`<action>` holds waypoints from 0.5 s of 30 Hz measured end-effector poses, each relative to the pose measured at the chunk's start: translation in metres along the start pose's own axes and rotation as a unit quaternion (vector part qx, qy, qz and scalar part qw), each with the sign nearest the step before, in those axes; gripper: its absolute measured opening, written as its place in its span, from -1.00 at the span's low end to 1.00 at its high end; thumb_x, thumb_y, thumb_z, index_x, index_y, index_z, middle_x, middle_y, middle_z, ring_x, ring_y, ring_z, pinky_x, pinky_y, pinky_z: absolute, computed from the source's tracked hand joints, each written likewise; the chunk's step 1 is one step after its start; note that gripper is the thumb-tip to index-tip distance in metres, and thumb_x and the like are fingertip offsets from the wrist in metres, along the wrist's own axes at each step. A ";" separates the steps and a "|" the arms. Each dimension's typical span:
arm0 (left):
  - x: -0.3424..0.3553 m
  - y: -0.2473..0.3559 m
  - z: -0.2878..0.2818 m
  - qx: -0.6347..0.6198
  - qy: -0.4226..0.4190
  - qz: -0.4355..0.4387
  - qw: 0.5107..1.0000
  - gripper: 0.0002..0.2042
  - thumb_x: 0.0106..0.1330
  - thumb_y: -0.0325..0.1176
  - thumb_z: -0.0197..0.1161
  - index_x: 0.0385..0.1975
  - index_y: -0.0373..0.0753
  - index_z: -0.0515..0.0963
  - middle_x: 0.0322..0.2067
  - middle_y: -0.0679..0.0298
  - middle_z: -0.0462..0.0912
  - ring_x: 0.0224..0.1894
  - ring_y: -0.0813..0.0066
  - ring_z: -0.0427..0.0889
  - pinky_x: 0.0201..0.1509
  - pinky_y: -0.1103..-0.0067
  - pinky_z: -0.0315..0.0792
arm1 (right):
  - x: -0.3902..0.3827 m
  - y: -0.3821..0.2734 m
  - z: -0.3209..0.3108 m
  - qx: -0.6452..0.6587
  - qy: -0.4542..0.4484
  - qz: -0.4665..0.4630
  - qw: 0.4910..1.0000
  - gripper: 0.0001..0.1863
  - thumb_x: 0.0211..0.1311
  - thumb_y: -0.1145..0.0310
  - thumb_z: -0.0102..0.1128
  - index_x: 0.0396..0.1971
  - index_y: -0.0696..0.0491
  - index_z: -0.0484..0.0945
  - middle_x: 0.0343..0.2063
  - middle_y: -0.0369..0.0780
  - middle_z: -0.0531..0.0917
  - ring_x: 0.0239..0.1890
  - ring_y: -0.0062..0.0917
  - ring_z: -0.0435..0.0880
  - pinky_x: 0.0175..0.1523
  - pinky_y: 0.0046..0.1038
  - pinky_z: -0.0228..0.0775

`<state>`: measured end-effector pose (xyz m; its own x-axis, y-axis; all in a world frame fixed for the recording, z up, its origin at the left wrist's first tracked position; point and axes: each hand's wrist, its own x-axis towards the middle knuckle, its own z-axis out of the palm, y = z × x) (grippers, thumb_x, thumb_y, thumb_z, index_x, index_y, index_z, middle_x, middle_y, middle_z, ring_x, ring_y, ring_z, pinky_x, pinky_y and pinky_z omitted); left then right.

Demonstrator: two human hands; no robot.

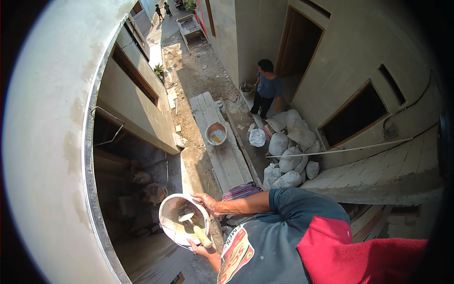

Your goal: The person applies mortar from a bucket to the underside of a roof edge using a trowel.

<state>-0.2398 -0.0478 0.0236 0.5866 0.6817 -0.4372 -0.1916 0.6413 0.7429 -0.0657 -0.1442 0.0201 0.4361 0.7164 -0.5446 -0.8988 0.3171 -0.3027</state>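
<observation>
A whitish bucket (170, 232), smeared inside with grey residue, is tilted with its mouth toward me. My right hand (206, 203) grips the rim at its upper right, with the forearm stretched across from the dark sleeve. At the lower right of the bucket my left hand (204, 250) holds the rim from beneath. A trowel (202, 236) with a pale wooden handle lies in the bucket, its handle sticking out over the rim close to my left hand. Whether my left fingers touch that handle I cannot tell.
Below me, planks (227, 163) carry another bucket (216, 134). Filled white sacks (291, 156) are piled by the right wall, near a standing person (267, 90). A thin pole (340, 149) crosses above them. A curved, plastered wall edge (90, 156) rises on the left.
</observation>
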 end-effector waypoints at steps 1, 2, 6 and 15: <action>0.002 0.000 -0.001 -0.007 0.000 0.005 1.000 -0.45 0.36 -0.17 0.06 0.28 -0.28 0.15 0.16 -0.01 0.33 0.13 0.01 0.44 0.15 0.16 0.43 | 0.002 0.001 0.000 0.008 0.030 -0.006 0.999 -0.51 0.19 -0.19 0.03 -0.51 -0.06 0.65 -0.69 -0.42 0.56 -0.66 -0.66 0.41 -0.49 -0.56 0.21; 0.003 0.002 -0.002 0.002 -0.010 0.013 1.000 -0.44 0.36 -0.15 0.06 0.29 -0.24 0.15 0.17 0.00 0.31 0.12 0.04 0.45 0.15 0.17 0.44 | 0.000 0.000 -0.006 -0.022 0.002 -0.013 1.000 -0.46 0.17 -0.23 -0.01 -0.53 -0.04 0.63 -0.71 -0.28 0.52 -0.67 -0.51 0.43 -0.51 -0.38 0.30; 0.003 0.008 0.007 -0.012 0.009 0.043 0.999 -0.42 0.35 -0.14 0.09 0.31 -0.19 0.14 0.22 0.04 0.28 0.18 0.10 0.40 0.20 0.16 0.38 | 0.001 0.004 -0.009 -0.047 -0.014 0.002 0.999 -0.50 0.21 -0.18 -0.02 -0.21 -0.07 0.63 -0.44 -0.24 0.65 -0.44 -0.49 0.56 -0.34 -0.31 0.41; 0.019 0.030 0.000 -0.063 -0.029 0.066 0.995 -0.43 0.39 -0.09 0.05 0.23 -0.42 0.24 0.19 0.00 0.36 0.18 0.10 0.40 0.24 0.23 0.29 | -0.009 0.010 0.002 -0.124 0.084 0.004 0.989 -0.54 0.28 -0.10 0.05 -0.48 0.03 0.56 -0.80 -0.38 0.36 -0.75 -0.58 0.39 -0.58 -0.47 0.35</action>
<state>-0.2347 -0.0151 0.0377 0.5939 0.7438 -0.3068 -0.3654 0.5891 0.7207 -0.0783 -0.1462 0.0229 0.4482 0.5993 -0.6633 -0.8731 0.1341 -0.4687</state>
